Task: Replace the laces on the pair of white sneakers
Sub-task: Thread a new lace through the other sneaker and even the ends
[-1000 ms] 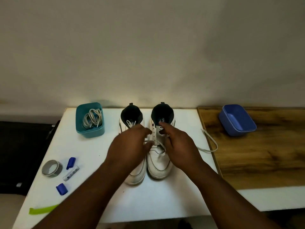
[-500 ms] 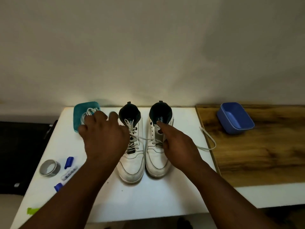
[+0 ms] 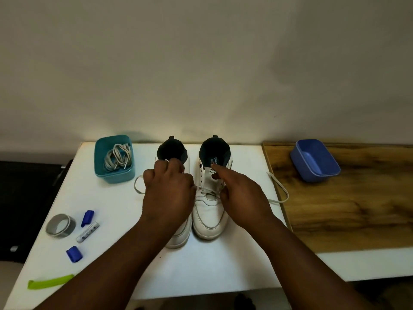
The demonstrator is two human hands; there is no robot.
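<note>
Two white sneakers sit side by side mid-table, toes toward the person, heels to the wall. Left sneaker (image 3: 178,236) is mostly under the left hand (image 3: 168,193); right sneaker (image 3: 209,217) shows open upper eyelets, with lace only in the lower rows.

Step in hand, as I read it: unlacing, old laces coming out. Left hand is curled at the left sneaker's collar, fingers closed around what looks like lace; a lace loop (image 3: 139,186) trails out beside it toward the teal tub. Right hand (image 3: 242,193) rests on the right sneaker, forefinger straight and pointing at the tongue, other fingers curled at the lace crossings; can't tell whether they actually pinch the lace. A loose lace end (image 3: 280,191) runs off the right sneaker across the table's edge onto the wooden top.

Next move likely needs: draw the lace through eyelet by eyelet while pinning the sneaker so it doesn't slide or tip.

Teal tub (image 3: 114,162) behind-left holds a coil of grey laces, probably the replacements. Blue tub (image 3: 315,161) on the wood looks bare.

Surface: white table (image 3: 107,220), wooden top (image 3: 357,209) butted to its right. Near left: tape roll (image 3: 60,225), small tube (image 3: 87,232), two blue caps (image 3: 74,254), green strip (image 3: 50,283). Plain pale wall behind, dim light, dark furniture at far left.
</note>
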